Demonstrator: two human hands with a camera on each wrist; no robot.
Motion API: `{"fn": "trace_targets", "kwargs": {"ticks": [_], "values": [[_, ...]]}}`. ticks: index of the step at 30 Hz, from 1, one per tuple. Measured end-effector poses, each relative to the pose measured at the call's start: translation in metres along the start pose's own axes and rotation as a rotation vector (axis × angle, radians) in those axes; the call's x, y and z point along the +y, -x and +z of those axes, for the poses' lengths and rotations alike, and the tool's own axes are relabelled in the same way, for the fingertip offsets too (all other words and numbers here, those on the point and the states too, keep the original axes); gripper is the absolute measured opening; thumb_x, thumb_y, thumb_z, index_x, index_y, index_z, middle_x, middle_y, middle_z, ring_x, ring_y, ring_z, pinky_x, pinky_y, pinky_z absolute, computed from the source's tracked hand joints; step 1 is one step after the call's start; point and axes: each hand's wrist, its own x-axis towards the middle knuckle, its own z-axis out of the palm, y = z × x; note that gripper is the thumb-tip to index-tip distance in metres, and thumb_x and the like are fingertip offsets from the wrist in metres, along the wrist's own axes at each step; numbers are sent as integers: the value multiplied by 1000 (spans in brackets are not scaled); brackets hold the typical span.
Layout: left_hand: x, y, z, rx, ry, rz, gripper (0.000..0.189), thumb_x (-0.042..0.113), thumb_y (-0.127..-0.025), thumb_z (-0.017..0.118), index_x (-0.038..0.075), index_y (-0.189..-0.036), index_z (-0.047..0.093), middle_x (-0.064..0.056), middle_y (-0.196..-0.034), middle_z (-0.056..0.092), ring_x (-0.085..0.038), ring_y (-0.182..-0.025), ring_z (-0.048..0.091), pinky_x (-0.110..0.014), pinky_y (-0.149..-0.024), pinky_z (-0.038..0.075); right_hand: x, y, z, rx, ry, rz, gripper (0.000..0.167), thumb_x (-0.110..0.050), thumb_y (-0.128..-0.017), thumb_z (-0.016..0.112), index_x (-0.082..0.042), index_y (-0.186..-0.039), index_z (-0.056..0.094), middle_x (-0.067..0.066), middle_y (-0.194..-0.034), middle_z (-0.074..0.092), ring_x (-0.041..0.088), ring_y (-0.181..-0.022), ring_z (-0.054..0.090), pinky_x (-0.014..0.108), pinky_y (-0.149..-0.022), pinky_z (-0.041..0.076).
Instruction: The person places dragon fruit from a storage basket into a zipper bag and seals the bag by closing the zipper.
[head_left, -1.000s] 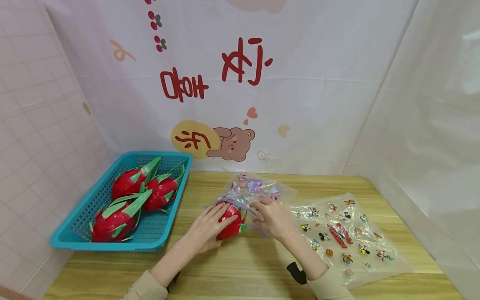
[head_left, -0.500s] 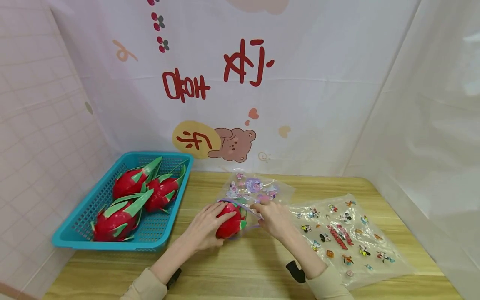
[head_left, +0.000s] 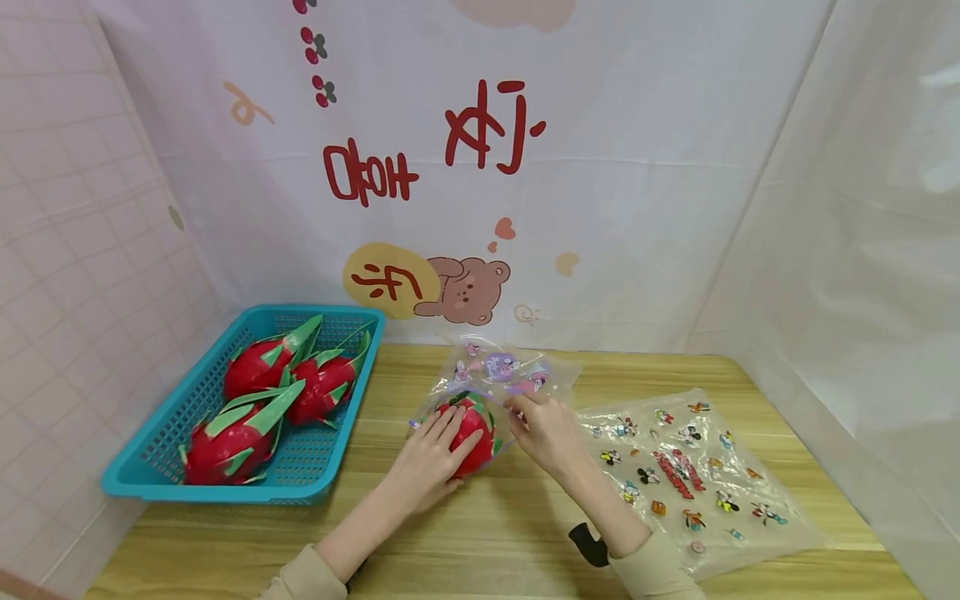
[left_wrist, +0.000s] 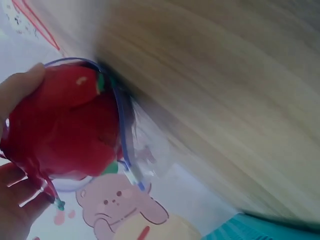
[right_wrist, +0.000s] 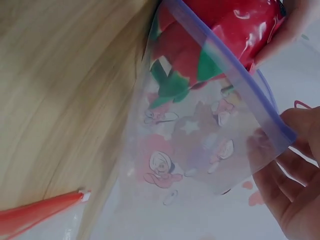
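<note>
My left hand grips a red dragon fruit with green leaf tips, thumb and fingers spread round it. The fruit's leafy end sits inside the mouth of a clear zip bag printed with pink and purple cartoon figures. In the left wrist view the bag's purple zip edge loops round the fruit, with a white slider at one end. My right hand pinches the zip edge at the bag's right corner between thumb and fingers.
A blue plastic basket with 3 dragon fruits stands on the left. To the right, another clear bag with cartoon prints lies flat on the wooden table. A printed white cloth hangs behind.
The bag's opening has been drawn over more of the dragon fruit, its leafy end now behind clear film. Both hands have moved only slightly.
</note>
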Motion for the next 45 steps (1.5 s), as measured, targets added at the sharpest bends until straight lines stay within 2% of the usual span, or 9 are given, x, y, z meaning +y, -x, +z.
{"fn": "trace_targets", "kwargs": {"ticks": [4,8,12,16,20,25,34,39,45], "values": [[8,-3,1,4,-99,22,68,50,-67,80,19,-124,60,-18,-131,58,-30,-120,58,-42,-101,47,-1,-2,2,31,-11,22,12,-2,-72,74,-10,-80,70,0,-73,69,10,-56,63,17,-49,47],[14,-3,0,-19,-94,-33,69,50,-68,80,21,-126,58,-17,-135,55,-33,-125,53,-54,-101,44,-1,-8,5,38,-19,38,11,-2,-73,73,-9,-81,69,1,-74,69,10,-56,62,17,-49,46],[20,0,1,-34,42,-206,80,47,-65,83,19,-133,52,-21,-140,47,-43,-130,43,-61,-97,43,0,-14,8,35,-30,58,12,0,-74,70,-7,-83,70,3,-75,71,11,-56,61,17,-49,45],[23,3,2,8,206,-422,96,43,-57,89,11,-137,47,-25,-138,44,-46,-124,45,-52,-79,56,1,-19,11,41,-27,73,11,1,-74,69,-6,-82,70,4,-74,71,12,-55,61,17,-49,45],[26,4,0,50,323,-498,92,34,-55,91,6,-132,50,-25,-132,48,-44,-113,53,-49,-63,58,2,-23,12,59,-2,70,10,-2,-75,69,-9,-81,71,2,-74,71,11,-55,63,17,-48,45],[29,2,0,79,329,-437,83,29,-57,92,6,-127,55,-20,-125,53,-43,-107,57,-48,-64,58,4,-28,16,81,14,46,8,-4,-74,72,-10,-80,71,0,-69,70,12,-54,63,17,-46,44],[30,-3,-1,103,82,-174,73,27,-57,91,9,-122,62,-14,-123,56,-36,-109,57,-34,-71,59,5,-29,17,66,4,68,3,-8,-76,73,-10,-78,72,0,-69,71,11,-55,65,21,-46,48],[31,-5,0,129,-17,-91,66,21,-59,88,10,-119,64,-14,-122,59,-35,-106,61,-33,-74,59,6,-30,18,56,-8,95,3,-10,-79,70,-8,-79,72,2,-69,71,12,-54,64,20,-45,47],[32,-7,1,146,-63,-11,51,18,-68,83,13,-116,66,-11,-119,61,-33,-104,64,-31,-77,58,7,-33,19,51,-12,114,4,-8,-80,68,-9,-82,72,3,-69,70,13,-53,63,19,-46,46]]}}
